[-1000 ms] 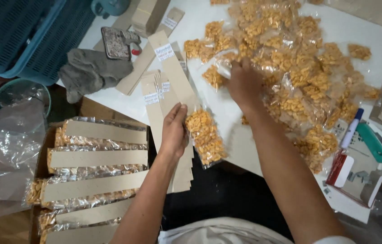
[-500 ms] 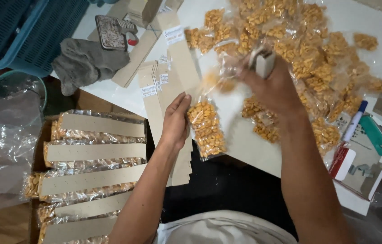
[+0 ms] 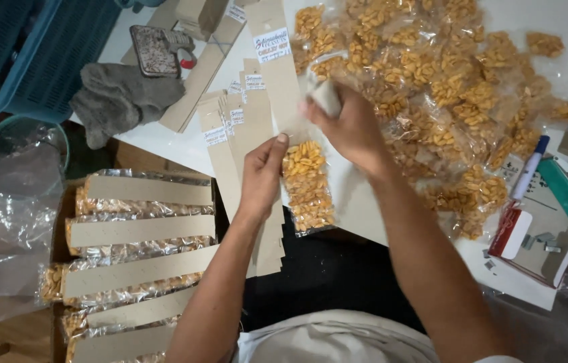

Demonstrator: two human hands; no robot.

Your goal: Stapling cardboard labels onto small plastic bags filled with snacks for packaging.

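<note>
At the bench edge, the left hand pins a cardboard strip flat beside a filled snack packet, fingers extended. The right hand is closed around a small white stapler-like tool above it. If the packet slips off the strip, I judge the fastening could miss or pierce the bag.

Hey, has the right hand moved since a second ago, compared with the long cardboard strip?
Yes. The right hand has come back from the heap of peanut packets toward the cardboard strip, and now sits close above the left hand.
</note>
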